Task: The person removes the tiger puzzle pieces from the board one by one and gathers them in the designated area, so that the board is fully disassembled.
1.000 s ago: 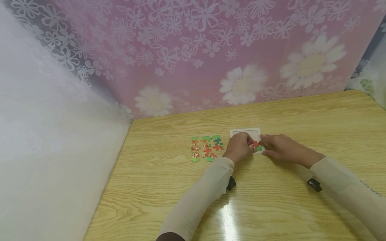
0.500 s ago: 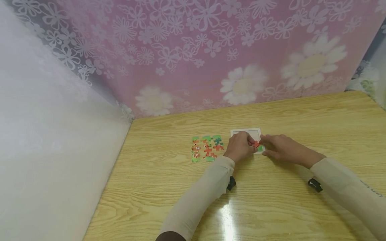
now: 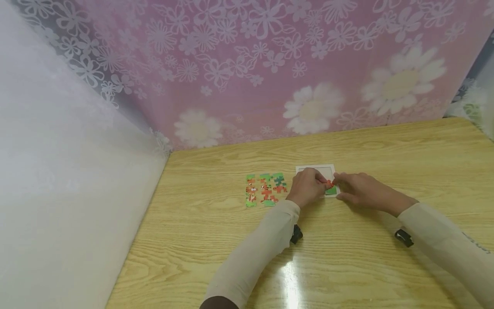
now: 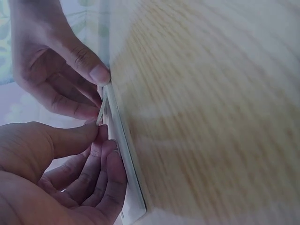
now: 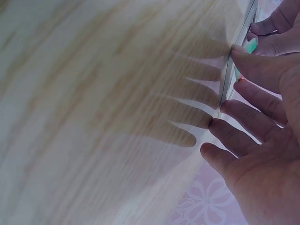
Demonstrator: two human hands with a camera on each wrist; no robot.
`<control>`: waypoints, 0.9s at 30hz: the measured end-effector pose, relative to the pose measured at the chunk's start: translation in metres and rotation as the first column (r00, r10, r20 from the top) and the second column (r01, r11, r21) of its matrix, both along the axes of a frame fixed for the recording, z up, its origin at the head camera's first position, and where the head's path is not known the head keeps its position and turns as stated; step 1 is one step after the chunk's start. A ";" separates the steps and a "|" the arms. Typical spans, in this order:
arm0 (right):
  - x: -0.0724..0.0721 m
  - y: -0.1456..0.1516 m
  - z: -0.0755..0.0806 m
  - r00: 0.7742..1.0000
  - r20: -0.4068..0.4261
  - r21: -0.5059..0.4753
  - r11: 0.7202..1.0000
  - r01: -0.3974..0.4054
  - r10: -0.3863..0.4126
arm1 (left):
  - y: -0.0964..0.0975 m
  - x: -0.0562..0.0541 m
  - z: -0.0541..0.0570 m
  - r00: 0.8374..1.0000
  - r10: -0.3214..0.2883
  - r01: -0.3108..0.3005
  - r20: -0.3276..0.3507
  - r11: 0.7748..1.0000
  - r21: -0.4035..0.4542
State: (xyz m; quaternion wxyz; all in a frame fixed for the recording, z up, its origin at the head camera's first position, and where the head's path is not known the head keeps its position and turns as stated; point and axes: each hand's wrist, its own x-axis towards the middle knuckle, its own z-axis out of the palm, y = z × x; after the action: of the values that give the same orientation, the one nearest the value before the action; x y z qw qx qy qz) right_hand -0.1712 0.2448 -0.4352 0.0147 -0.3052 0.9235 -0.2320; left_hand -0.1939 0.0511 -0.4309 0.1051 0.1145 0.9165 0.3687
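A white-rimmed puzzle tray [image 3: 314, 166] lies on the table, partly covered by both hands. My left hand [image 3: 307, 186] reaches over it and pinches a thin jigsaw piece [image 4: 101, 110] between thumb and fingertip; the left wrist view has that piece tilted against the tray. Red and green of the puzzle [image 3: 330, 191] show at the tray's lower right corner. At the tray's right side, my right hand [image 3: 360, 187] touches its edge with thumb and extended fingers, as the right wrist view also shows. Loose jigsaw pieces [image 3: 266, 194] with an orange animal picture lie left of the tray.
Several pieces stand in columns, the leftmost column [image 3: 251, 190] being farthest from my hands. A wood-grain table [image 3: 200, 240] carries everything. A pink flowered curtain [image 3: 239, 86] hangs along its back edge, and a white surface [image 3: 77, 180] borders the left.
My left fingers shift slightly over the tray's lower right corner; more green now shows below them and less red. The right hand keeps its place at the tray's edge.
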 end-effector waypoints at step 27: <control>0.000 0.000 -0.003 0.999 -0.052 0.007 1.000 -0.015 0.015 | -0.090 0.007 0.023 0.997 -0.008 0.011 -0.082 1.000 0.029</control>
State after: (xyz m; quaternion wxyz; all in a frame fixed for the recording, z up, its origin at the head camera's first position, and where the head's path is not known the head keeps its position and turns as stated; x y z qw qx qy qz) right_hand -0.1716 0.2448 -0.4386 -0.0064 -0.3181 0.9220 -0.2208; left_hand -0.1871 -0.0385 -0.4082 0.0676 0.1352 0.9138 0.3769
